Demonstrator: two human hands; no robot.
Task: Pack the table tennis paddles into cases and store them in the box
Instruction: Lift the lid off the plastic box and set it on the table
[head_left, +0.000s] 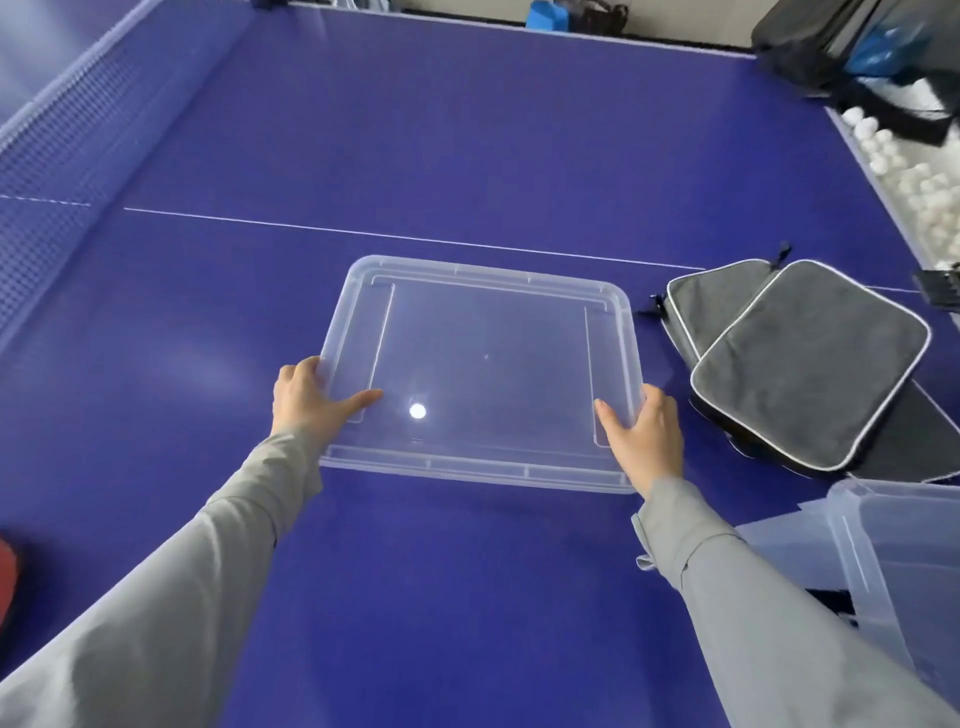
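Observation:
A clear plastic lid (483, 358) is held flat just above the blue table tennis table (415, 156). My left hand (311, 397) grips its left edge with the thumb on top. My right hand (644, 434) grips its right edge the same way. To the right lie two grey paddle cases with white piping, one (810, 364) overlapping the other (711, 306). The clear storage box (893, 561) shows partly at the lower right corner. A red object (8, 571), possibly a paddle, peeks in at the left edge.
The net (57, 171) runs along the left side. A tray of several white balls (909, 176) sits beyond the table's right edge, with dark bags (831, 47) at the far right. A white centre line (415, 239) crosses the table.

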